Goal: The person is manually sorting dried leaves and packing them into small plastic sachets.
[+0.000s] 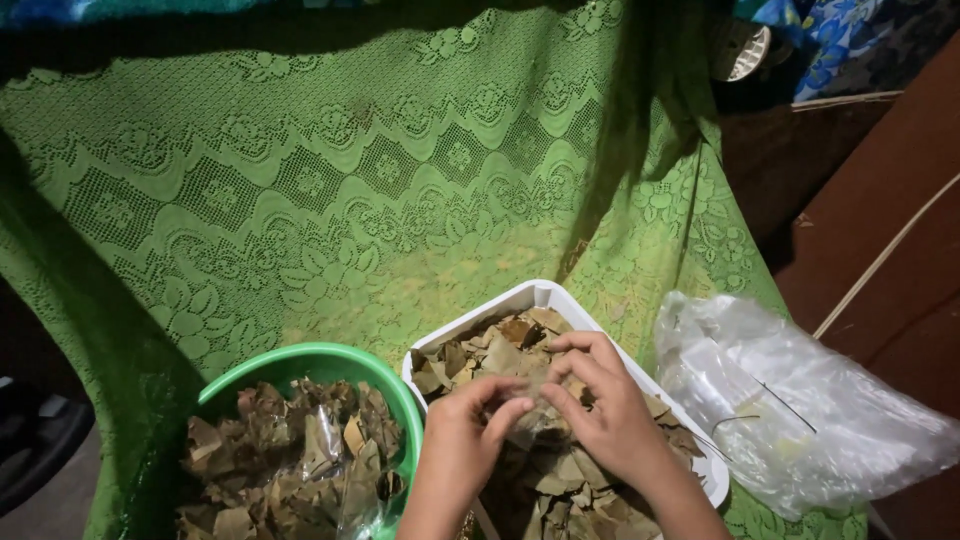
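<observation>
My left hand and my right hand meet over a white rectangular tub filled with dry brown leaves. Both hands pinch a small clear plastic bag between their fingertips, just above the leaves. The bag looks to have a few leaf pieces in it, though that is hard to tell. To the left stands a green round basin, also heaped with dry leaves, with clear packets lying on top.
A green lace cloth covers the surface under both containers. A bundle of clear plastic bags lies to the right of the tub. A dark brown wooden surface with a thin cord sits at the far right.
</observation>
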